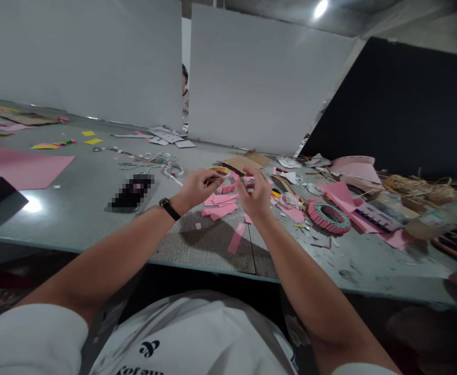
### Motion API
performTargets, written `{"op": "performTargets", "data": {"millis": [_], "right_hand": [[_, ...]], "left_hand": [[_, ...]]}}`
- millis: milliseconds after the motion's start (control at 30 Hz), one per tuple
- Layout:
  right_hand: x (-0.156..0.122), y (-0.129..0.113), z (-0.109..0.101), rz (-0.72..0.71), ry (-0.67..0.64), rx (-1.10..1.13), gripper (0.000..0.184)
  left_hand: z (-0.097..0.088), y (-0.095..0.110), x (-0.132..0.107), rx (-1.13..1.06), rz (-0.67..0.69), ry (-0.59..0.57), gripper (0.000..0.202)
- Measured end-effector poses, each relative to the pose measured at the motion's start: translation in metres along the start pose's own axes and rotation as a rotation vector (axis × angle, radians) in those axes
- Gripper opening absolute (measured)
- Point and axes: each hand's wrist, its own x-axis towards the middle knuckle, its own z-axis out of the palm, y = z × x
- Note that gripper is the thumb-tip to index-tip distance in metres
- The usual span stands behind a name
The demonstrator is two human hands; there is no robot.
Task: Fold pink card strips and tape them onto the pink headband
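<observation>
My left hand (200, 187), with a black watch (169, 209) on its wrist, is raised over the middle of the table. Its fingers are curled together; whatever lies between them is too small to make out. Opposite it, my right hand (256, 194) has its fingers bent but apart, with nothing visible in them. Behind and between the hands are a tape roll with a yellow inner rim (221, 170) and a pink pleated ring (229, 186), partly hidden. Pink paper strips (219, 207) lie below them, and a single pink strip (236, 238) rests on the wooden board (207, 245).
A phone (132, 192) and a white tape roll (174, 170) lie left of my hands. To the right are a pink pleated ring with cord (329, 216), paper scraps and a plastic bottle (441, 219). Pink sheet (17, 164) lies far left. White panels (267, 78) stand behind the table.
</observation>
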Motion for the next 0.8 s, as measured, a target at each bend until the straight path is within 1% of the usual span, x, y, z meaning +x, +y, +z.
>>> {"op": "performTargets", "data": {"millis": [67, 100, 167, 233, 300, 467, 567, 633, 800], "right_hand": [[-0.001, 0.000, 0.001, -0.049, -0.099, 0.027, 0.035], [-0.001, -0.001, 0.002, -0.083, -0.144, 0.033, 0.032], [-0.001, -0.003, 0.003, -0.126, -0.197, 0.022, 0.023], [-0.002, -0.006, 0.003, -0.110, -0.213, -0.001, 0.016], [-0.002, -0.007, 0.003, -0.061, -0.225, -0.032, 0.014], [-0.001, -0.010, 0.002, 0.028, -0.285, -0.078, 0.020], [-0.002, -0.013, 0.001, 0.041, -0.258, -0.085, 0.014], [-0.001, -0.014, 0.000, 0.032, -0.253, -0.093, 0.011], [0.000, -0.012, 0.003, 0.034, -0.353, -0.149, 0.008]], "left_hand": [[-0.001, 0.000, 0.000, 0.038, 0.020, -0.005, 0.026], [-0.002, 0.000, 0.000, 0.053, 0.033, -0.009, 0.030], [-0.001, 0.000, 0.000, 0.075, 0.054, -0.018, 0.037], [0.001, 0.000, 0.000, 0.099, 0.071, -0.030, 0.040], [0.004, 0.000, 0.000, 0.135, 0.092, -0.044, 0.040], [0.007, 0.000, -0.002, 0.215, 0.169, -0.064, 0.035], [0.008, 0.003, -0.002, 0.226, 0.172, -0.053, 0.031], [0.008, 0.004, -0.001, 0.230, 0.162, -0.065, 0.027], [0.012, 0.005, 0.001, 0.241, 0.178, -0.156, 0.021]]}}
